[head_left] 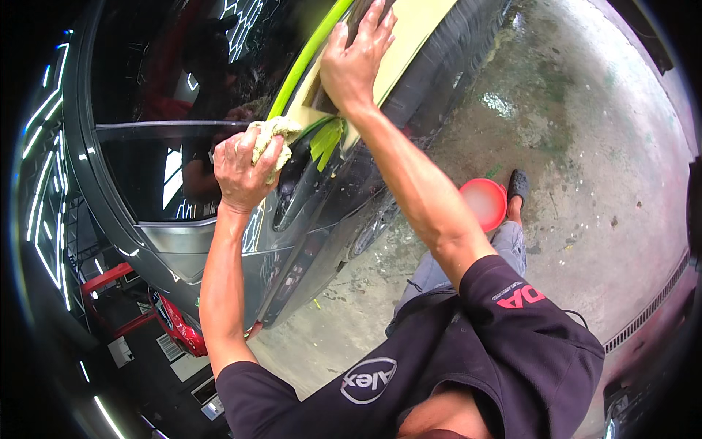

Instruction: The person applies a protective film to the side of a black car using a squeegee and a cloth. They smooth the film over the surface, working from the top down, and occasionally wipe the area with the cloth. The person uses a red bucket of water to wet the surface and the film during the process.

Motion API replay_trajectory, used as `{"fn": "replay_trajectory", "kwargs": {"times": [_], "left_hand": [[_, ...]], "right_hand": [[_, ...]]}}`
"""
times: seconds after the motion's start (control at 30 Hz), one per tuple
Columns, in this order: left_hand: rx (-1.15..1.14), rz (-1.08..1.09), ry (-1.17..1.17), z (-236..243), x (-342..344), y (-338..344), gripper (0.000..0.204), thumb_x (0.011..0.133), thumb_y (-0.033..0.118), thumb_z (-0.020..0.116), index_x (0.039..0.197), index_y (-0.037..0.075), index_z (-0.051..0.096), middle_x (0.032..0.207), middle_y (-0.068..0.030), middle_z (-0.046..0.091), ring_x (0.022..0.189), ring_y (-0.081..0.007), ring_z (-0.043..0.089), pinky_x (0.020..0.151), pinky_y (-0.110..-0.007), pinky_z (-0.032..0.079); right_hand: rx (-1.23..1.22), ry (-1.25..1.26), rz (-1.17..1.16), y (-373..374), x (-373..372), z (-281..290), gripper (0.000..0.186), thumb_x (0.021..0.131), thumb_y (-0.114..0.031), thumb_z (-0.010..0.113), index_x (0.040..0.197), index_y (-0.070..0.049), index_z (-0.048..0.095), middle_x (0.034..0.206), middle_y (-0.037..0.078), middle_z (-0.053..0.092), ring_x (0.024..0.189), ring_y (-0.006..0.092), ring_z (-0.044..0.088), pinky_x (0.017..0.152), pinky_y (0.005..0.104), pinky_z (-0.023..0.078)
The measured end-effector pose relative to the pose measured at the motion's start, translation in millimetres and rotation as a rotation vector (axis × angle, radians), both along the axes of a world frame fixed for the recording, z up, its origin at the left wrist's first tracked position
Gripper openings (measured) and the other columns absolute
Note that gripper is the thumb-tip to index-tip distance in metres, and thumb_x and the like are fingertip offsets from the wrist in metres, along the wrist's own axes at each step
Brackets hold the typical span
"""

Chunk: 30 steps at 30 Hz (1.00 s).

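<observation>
My left hand (240,172) has its fingers closed round a crumpled pale yellow-green cloth (274,135), held against the dark glossy car (168,88). Higher up, my right hand (355,62) rests with fingers spread over a dark brown strip on a cream masking sheet (409,36) along the car's side; its palm side is hidden. Bright green tape (300,73) runs beside the sheet, and loose green tape ends (329,143) hang just below my right hand.
A red bucket (482,201) of cloudy liquid stands on the wet concrete floor (585,183) beside my foot. A drain grate (643,300) crosses the floor at the right. A red car (183,329) and red frame stand at lower left, near lit strips.
</observation>
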<state>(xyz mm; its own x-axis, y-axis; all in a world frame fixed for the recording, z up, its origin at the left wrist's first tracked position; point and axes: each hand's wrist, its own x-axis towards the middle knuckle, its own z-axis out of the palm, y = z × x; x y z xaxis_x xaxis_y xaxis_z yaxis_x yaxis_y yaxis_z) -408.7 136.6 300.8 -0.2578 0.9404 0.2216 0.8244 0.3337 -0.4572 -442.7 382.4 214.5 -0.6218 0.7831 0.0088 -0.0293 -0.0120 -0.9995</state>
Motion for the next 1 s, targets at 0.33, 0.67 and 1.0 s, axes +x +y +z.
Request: {"fn": "replay_trajectory", "kwargs": {"times": [0.33,0.67,1.0], "left_hand": [[-0.097,0.004,0.014,12,35,-57,0.051,0.078,0.021,0.081,0.127,0.024,0.068,0.124,-0.0073,0.064,0.102,-0.0269,0.062,0.083,-0.044,0.048],[-0.07,0.0,0.038,3,34,-57,0.059,0.076,0.021,0.084,0.132,0.023,0.067,0.129,-0.0091,0.063,0.105,-0.0278,0.063,0.085,-0.043,0.047],[-0.076,0.01,0.039,6,35,-59,0.059,0.077,0.021,0.083,0.133,0.022,0.066,0.129,-0.0087,0.064,0.105,-0.0269,0.063,0.085,-0.043,0.047]], "right_hand": [[0.134,0.099,-0.144,-16,-15,-26,0.075,0.106,-0.025,0.049,0.162,0.013,0.019,0.167,0.038,0.021,0.158,0.0479,0.017,0.132,0.0506,0.012],[0.182,0.156,-0.321,-30,-18,-30,0.074,0.102,-0.022,0.053,0.159,0.015,0.025,0.162,0.041,0.03,0.154,0.0519,0.027,0.13,0.0488,0.019],[-0.008,0.15,-0.4,-27,-14,-45,0.076,0.099,-0.019,0.058,0.158,0.016,0.027,0.16,0.042,0.032,0.153,0.0521,0.028,0.13,0.0491,0.02]]}}
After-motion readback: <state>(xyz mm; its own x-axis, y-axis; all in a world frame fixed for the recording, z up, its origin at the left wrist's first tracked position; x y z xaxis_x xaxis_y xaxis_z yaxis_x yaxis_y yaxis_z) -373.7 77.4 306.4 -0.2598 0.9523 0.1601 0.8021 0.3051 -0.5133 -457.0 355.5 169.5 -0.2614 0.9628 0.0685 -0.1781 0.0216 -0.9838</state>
